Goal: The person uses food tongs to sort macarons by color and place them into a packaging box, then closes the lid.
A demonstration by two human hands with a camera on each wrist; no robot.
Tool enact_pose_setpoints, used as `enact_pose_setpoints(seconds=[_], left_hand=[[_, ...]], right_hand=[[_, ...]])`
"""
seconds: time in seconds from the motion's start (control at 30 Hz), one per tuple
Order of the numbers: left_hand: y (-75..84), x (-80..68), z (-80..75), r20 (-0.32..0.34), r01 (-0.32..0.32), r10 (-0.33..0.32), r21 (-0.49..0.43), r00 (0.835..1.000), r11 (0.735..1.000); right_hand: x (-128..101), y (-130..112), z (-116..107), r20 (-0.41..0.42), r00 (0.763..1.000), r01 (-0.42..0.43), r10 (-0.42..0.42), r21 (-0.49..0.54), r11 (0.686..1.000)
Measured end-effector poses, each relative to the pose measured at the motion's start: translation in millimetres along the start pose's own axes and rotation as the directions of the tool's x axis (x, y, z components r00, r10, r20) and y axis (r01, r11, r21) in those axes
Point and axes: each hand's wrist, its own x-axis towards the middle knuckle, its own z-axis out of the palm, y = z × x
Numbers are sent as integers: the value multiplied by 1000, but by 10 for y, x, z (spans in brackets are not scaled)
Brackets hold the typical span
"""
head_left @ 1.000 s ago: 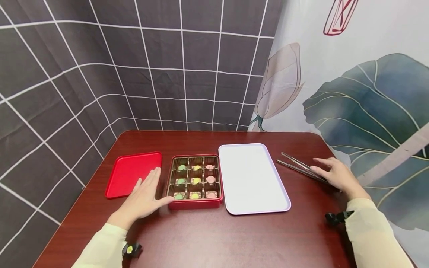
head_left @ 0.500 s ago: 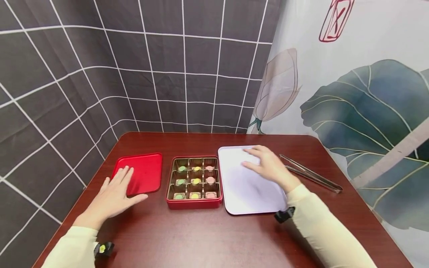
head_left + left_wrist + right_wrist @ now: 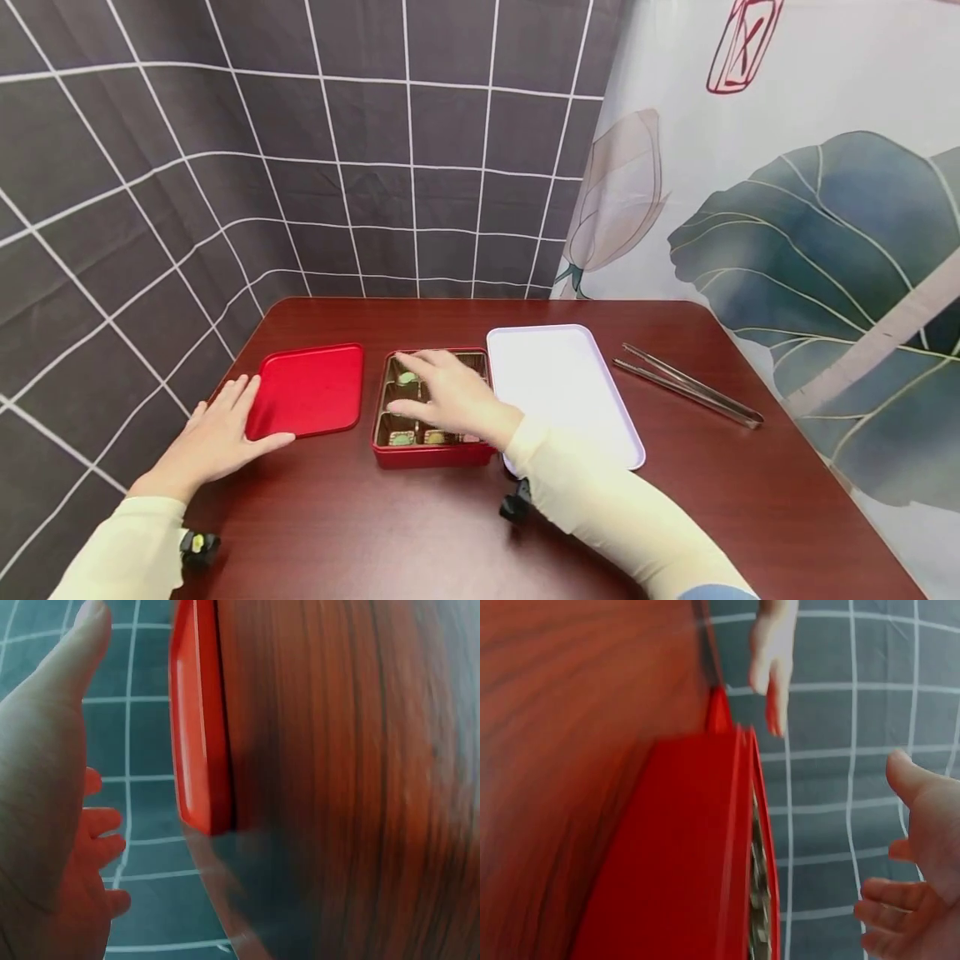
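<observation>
A red box (image 3: 427, 457) stands mid-table. Its brown divided insert (image 3: 382, 417) holds small green, yellow and pink pieces in its compartments. My right hand (image 3: 457, 396) hovers over this box with fingers spread, hiding many compartments. The right wrist view shows a gap between that hand and the box's wall (image 3: 682, 832); nothing is in its grasp. Beside the near left corner of a flat red lid (image 3: 318, 387) is my left hand (image 3: 206, 442), fingers extended and holding nothing. The left wrist view shows the lid's edge (image 3: 217, 750) apart from the thumb.
A white tray (image 3: 555, 383) lies right of the box, its near part covered by my right sleeve (image 3: 600, 500). Metal tongs (image 3: 690, 387) rest farther right on the brown table (image 3: 360, 533). Behind it hangs a grey gridded curtain (image 3: 442, 200).
My right hand has swept left from the tongs, across the white tray, to above the red box. My left hand has moved left, away from the box to the lid's near left corner.
</observation>
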Motion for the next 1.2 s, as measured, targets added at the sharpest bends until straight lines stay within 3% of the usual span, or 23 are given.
enact_pose_setpoints(seconds=[0.37, 0.53, 0.67, 0.83, 1.0, 1.2], left_hand=[[-202, 48, 56, 84, 53, -53, 3, 995, 999], [-221, 141, 60, 101, 41, -41, 8, 994, 999], [-219, 221, 87, 103, 26, -27, 11, 994, 1000], [-218, 247, 151, 137, 45, -44, -8, 990, 999], [-254, 192, 215, 172, 79, -76, -14, 982, 997], [-304, 124, 282, 194, 82, -81, 7, 978, 997]], right_hand=[[539, -707, 569, 171, 983, -65, 64, 0, 998], [752, -885, 807, 216, 963, -167, 158, 23, 986], [884, -914, 943, 234, 937, -258, 258, -31, 966], [977, -925, 1019, 298, 876, -357, 379, -128, 925], [1037, -979, 1041, 371, 805, -402, 463, -233, 885], [1099, -1062, 1094, 401, 733, -463, 550, -297, 835]])
